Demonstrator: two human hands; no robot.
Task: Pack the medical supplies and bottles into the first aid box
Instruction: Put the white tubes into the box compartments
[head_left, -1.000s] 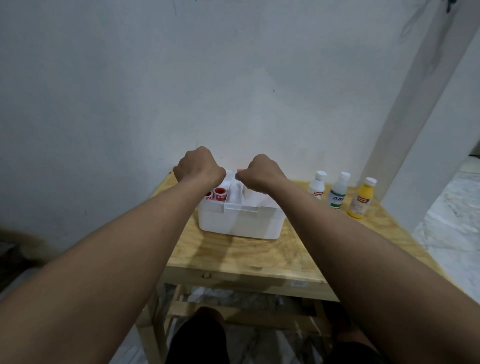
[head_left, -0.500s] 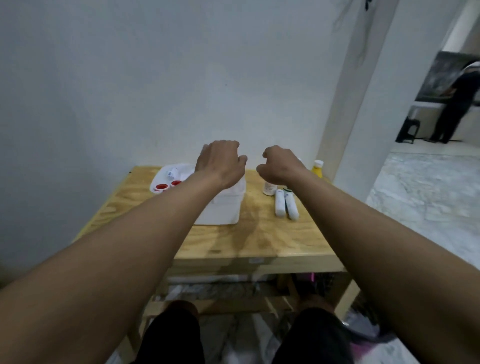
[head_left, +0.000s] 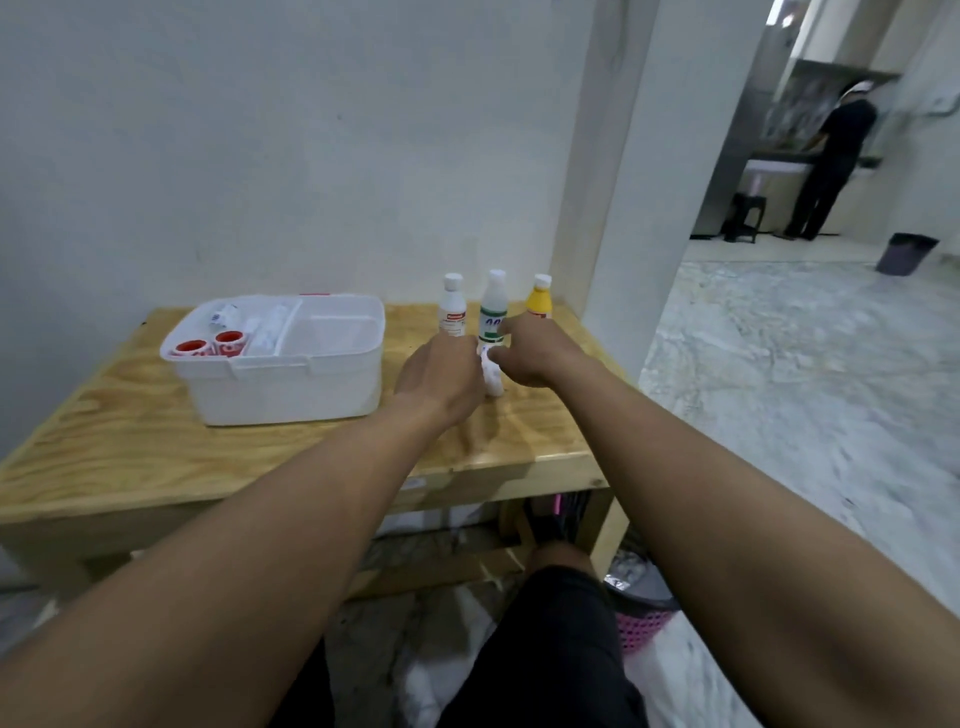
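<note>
2 hands are down on the white tubes (head_left: 491, 375), which lie on the table (head_left: 130, 441) just right of the box (head_left: 280, 358) and in front of the 3 bottles. Left hand (head_left: 441, 376) covers the tubes from the left, right hand (head_left: 530, 353) from the right, with fingers curled around them. Only a short white end shows between the hands, so I can't tell if either grip is actually closed on a tube or just touching it.

To do this step well: get a firm pinch on each tube before lifting, and keep the knuckles clear of the green-label bottle (head_left: 492, 306), which stands right behind the hands and tips easily. White-label bottle (head_left: 452, 306) and yellow bottle (head_left: 538, 301) are just as close. Carry left to the box; its right compartment looks empty, while the left one already holds 2 red-capped rolls (head_left: 210, 344) and small white items.

Versus 0.5 s ago: both hands hovered above the box and table, empty and loosely curled, and the tubes lay untouched in plain view. Now the hands have dropped onto them. The box sits uncovered and all 3 bottles are visible.
</note>
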